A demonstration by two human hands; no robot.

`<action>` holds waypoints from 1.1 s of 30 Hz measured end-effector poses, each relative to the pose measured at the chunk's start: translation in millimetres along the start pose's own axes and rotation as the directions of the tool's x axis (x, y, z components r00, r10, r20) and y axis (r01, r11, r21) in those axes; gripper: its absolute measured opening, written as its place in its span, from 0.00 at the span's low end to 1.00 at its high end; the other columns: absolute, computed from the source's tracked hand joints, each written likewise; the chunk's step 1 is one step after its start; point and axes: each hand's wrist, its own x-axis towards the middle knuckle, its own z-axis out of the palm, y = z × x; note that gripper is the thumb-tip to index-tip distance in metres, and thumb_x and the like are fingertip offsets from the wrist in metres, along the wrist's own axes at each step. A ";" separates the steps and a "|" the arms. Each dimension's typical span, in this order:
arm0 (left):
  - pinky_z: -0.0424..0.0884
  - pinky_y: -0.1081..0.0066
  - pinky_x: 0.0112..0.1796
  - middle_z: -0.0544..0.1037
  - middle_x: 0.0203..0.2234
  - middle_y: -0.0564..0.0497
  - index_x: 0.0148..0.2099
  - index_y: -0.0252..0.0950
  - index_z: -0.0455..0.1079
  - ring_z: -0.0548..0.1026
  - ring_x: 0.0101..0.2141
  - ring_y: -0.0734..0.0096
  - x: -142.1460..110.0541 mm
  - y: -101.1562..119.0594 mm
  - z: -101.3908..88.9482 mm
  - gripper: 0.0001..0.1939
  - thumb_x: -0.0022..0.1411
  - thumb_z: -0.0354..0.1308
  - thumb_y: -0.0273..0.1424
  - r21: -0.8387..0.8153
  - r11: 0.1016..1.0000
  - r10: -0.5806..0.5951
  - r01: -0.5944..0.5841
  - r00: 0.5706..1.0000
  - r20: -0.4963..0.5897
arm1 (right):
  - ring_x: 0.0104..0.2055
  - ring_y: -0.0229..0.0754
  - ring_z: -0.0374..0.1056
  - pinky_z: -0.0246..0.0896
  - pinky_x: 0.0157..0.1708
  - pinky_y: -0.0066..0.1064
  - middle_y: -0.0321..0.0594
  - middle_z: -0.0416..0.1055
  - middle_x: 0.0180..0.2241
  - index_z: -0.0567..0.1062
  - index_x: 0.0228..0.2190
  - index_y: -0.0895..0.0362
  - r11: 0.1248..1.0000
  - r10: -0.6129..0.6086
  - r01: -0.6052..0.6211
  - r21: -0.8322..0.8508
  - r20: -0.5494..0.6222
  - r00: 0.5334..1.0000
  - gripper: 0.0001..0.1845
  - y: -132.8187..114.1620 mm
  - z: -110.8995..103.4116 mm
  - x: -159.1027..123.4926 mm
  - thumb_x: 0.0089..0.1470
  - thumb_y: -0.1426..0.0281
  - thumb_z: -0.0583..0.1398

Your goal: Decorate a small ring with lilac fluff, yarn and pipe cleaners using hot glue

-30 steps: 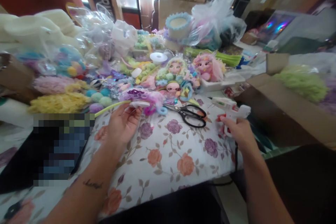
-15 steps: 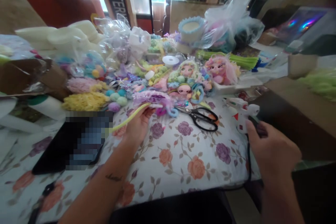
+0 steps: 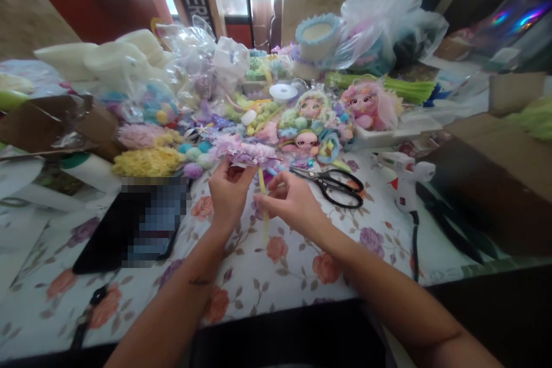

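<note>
My left hand (image 3: 228, 191) is closed on a fluffy purple craft piece (image 3: 245, 150) and lifts it just above the floral tablecloth (image 3: 276, 264). A thin yellow-green pipe cleaner (image 3: 263, 198) hangs down from that piece between my hands. My right hand (image 3: 288, 202) pinches the pipe cleaner near its upper end, right beside the left hand. The white glue gun (image 3: 403, 178) lies on the cloth to the right, apart from both hands, its black cord trailing toward the table's front edge.
Black scissors (image 3: 334, 185) lie just right of my hands. Doll heads (image 3: 311, 121), pompoms (image 3: 194, 155), yellow fluff (image 3: 146, 162) and plastic bags (image 3: 379, 17) crowd the back. A dark tablet (image 3: 133, 224) lies at the left, a cardboard box (image 3: 487, 178) at the right.
My right hand let go of the glue gun, which now lies on the table, and moved left to pinch the pipe cleaner. The left hand raised the purple piece; the pipe cleaner now hangs down.
</note>
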 end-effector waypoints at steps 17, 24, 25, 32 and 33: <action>0.74 0.77 0.32 0.78 0.23 0.53 0.27 0.31 0.75 0.75 0.26 0.78 9.1 -9.3 0.4 0.03 0.50 0.66 0.24 -0.444 0.788 -0.411 0.427 0.901 0.136 | 0.15 0.29 0.54 0.48 0.16 0.23 0.29 0.66 0.16 0.72 0.25 0.56 0.985 -0.126 0.142 0.102 -0.150 0.981 0.15 17.8 -13.6 6.5 0.59 0.61 0.59; 0.74 0.81 0.28 0.79 0.22 0.52 0.27 0.30 0.75 0.75 0.23 0.80 9.1 -3.0 1.4 0.08 0.58 0.59 0.20 -0.462 0.708 -0.507 0.534 0.840 0.195 | 0.14 0.29 0.54 0.46 0.16 0.23 0.29 0.67 0.14 0.74 0.24 0.57 0.984 -0.056 0.086 0.159 -0.183 0.982 0.14 20.1 -18.5 11.3 0.55 0.60 0.60; 0.74 0.81 0.28 0.79 0.22 0.52 0.27 0.30 0.75 0.75 0.23 0.80 8.8 -1.3 1.9 0.09 0.59 0.58 0.20 -0.463 0.698 -0.516 0.546 0.832 0.203 | 0.13 0.29 0.53 0.45 0.15 0.23 0.29 0.66 0.14 0.74 0.24 0.57 0.980 -0.037 0.071 0.185 -0.182 0.983 0.14 20.0 -18.9 11.6 0.54 0.61 0.61; 0.74 0.81 0.26 0.78 0.21 0.51 0.26 0.31 0.73 0.74 0.21 0.79 5.4 7.9 6.1 0.15 0.64 0.53 0.19 -0.446 0.663 -0.574 0.602 0.790 0.214 | 0.13 0.28 0.53 0.44 0.14 0.23 0.29 0.66 0.13 0.73 0.22 0.57 0.966 0.011 0.041 0.254 -0.197 0.980 0.12 21.4 -18.1 13.0 0.51 0.62 0.62; 0.74 0.81 0.26 0.78 0.21 0.51 0.26 0.31 0.73 0.74 0.21 0.79 5.0 8.6 6.7 0.15 0.64 0.52 0.19 -0.448 0.655 -0.581 0.609 0.784 0.217 | 0.13 0.28 0.53 0.44 0.14 0.23 0.29 0.66 0.13 0.73 0.22 0.57 0.967 0.011 0.041 0.253 -0.200 0.980 0.12 21.9 -18.1 13.3 0.51 0.63 0.61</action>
